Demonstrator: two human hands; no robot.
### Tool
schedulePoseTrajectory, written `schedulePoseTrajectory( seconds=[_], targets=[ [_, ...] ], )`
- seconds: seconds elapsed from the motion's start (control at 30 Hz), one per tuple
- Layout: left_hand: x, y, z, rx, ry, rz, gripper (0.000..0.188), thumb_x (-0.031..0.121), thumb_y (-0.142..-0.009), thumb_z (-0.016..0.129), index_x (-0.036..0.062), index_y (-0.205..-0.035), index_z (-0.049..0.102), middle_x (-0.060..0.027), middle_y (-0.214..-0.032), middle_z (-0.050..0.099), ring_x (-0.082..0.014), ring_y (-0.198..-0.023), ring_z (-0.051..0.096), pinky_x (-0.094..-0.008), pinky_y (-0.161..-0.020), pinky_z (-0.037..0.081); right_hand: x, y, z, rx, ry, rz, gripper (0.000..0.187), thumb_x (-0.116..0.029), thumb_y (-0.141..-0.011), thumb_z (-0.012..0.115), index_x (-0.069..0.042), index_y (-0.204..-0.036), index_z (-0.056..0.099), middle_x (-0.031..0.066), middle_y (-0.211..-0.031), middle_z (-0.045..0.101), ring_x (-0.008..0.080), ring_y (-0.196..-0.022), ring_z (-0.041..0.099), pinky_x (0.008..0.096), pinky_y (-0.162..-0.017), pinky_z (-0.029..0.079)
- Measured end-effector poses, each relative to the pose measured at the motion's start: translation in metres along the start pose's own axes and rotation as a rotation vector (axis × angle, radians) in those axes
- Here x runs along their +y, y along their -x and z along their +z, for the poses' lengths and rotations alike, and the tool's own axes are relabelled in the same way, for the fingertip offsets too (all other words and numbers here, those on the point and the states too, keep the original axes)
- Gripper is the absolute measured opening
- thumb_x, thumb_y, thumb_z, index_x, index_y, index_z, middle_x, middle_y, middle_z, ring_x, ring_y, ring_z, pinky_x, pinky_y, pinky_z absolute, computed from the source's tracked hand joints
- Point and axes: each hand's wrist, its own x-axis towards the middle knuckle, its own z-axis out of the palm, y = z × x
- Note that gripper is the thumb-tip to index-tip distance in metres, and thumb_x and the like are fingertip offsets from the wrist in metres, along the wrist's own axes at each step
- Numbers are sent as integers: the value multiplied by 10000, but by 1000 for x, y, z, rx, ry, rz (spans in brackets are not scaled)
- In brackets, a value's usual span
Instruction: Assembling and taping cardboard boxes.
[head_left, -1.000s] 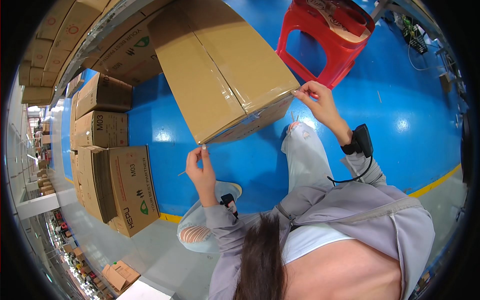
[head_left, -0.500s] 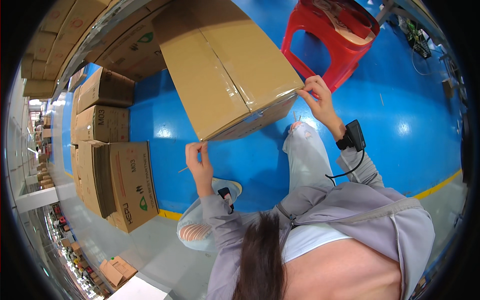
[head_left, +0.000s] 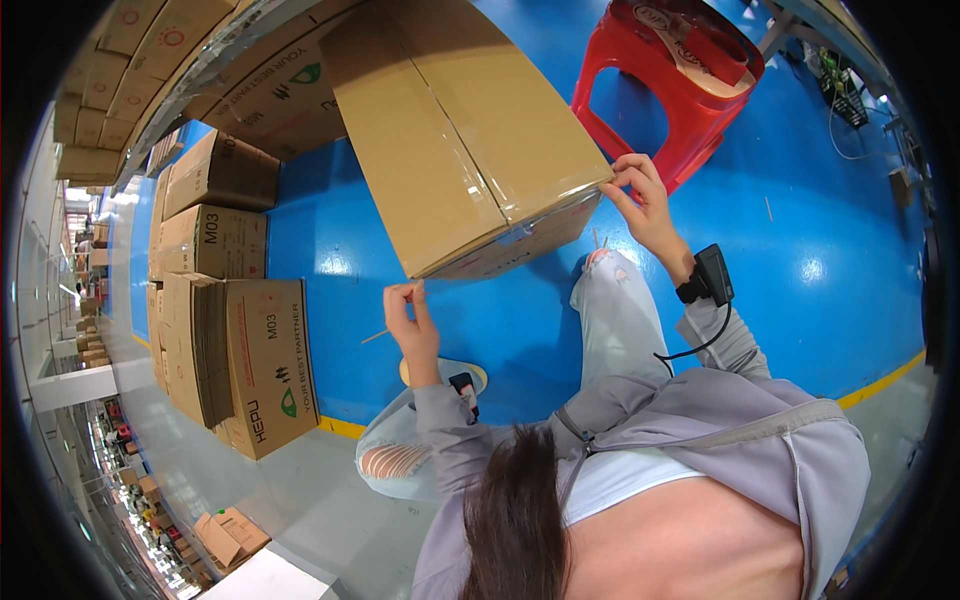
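Observation:
A large brown cardboard box [head_left: 450, 120] stands in front of me with its top flaps folded together. Clear tape [head_left: 480, 185] runs shiny along the middle seam, and its end folds over the near edge. At the near left corner, my left hand [head_left: 411, 318] has thumb and fingers pinched together. My right hand [head_left: 643, 203] pinches the near right corner between thumb and fingers, the other fingers curled. Whether a flap edge or a bit of tape lies between the fingertips is too small to make out.
A red plastic stool [head_left: 660, 90] with a roundish item on its seat stands beyond the box's right side. More cardboard boxes [head_left: 270, 350] and a stack of flattened cartons [head_left: 205, 345] line the left. A thin stick [head_left: 373, 337] is beside my left hand. Blue floor [head_left: 800, 230] extends rightward.
The view has shifted slightly, so the box and stool appear a little further right. Both hands stay pinched at the same two box corners.

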Motion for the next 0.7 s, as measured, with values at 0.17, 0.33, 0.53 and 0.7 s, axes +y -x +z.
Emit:
schedulePoseTrajectory(
  seconds=[0.17,0.33,0.53,0.7],
  targets=[
    [-4,7,9,64,31,1,141,77,-912,539,-13,-806,516,-77,-788,509,-142,-685,524,-256,-628,435,-3,6,2,16,-32,32,166,-123,-806,681,-19,-779,554,82,-988,502,207,-949,510,290,-819,410],
    [1,8,6,62,-13,21,97,52,-899,547,-6,-827,518,-100,-774,507,-189,-675,482,-296,-619,406,-2,7,0,10,-40,31,167,-129,-807,680,-21,-782,554,83,-992,500,207,-955,506,295,-834,404],
    [16,17,20,146,127,-178,218,169,-953,496,-18,-842,508,-60,-762,513,-135,-687,505,-270,-667,439,-2,8,2,13,-56,65,168,-138,-816,673,-25,-786,552,81,-1007,489,208,-975,492,298,-854,393],
    [42,18,49,316,123,-279,242,201,-978,427,-17,-899,495,-64,-790,511,-146,-721,501,-274,-682,432,-1,8,4,5,-68,72,172,-148,-823,668,-28,-792,549,83,-1023,478,208,-986,484,297,-861,389]
  ],
)
